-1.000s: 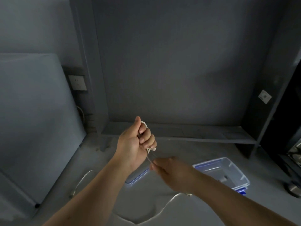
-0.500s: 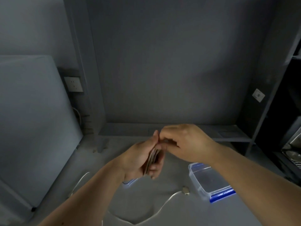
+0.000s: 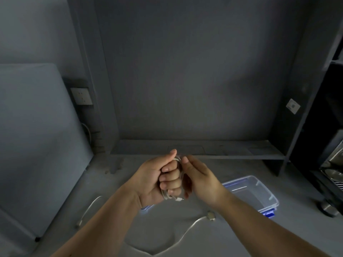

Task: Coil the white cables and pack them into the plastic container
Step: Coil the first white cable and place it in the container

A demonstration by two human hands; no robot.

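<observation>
Left hand [image 3: 157, 179] is a tight fist around the coiled cable [image 3: 169, 196]. Loops poke out above the thumb and below the little finger, and the plug end dangles at the bottom. Right hand [image 3: 201, 180] is cupped right against the coil, fingers curled in, thumb up by the top loop. Whether it's pinching a strand I can't tell, the fist hides it. All this is held in the air above the table [image 3: 241, 238]. The container [image 3: 270, 196] sits open-topped off to the right, apart from both hands. 1 loose cable [image 3: 187, 228] snakes across the table below the wrists, and another white stretch [image 3: 89, 208] lies to the left. Same cable or a 2nd? The arm hides it.

Now the risk: that plug end looks untucked. If the fist eases on the way over, the springy loops could pop open and the coil unravels. Dropped in loosely, it may sprawl and crowd out the rest. A trailing end could also catch on the rim.
</observation>
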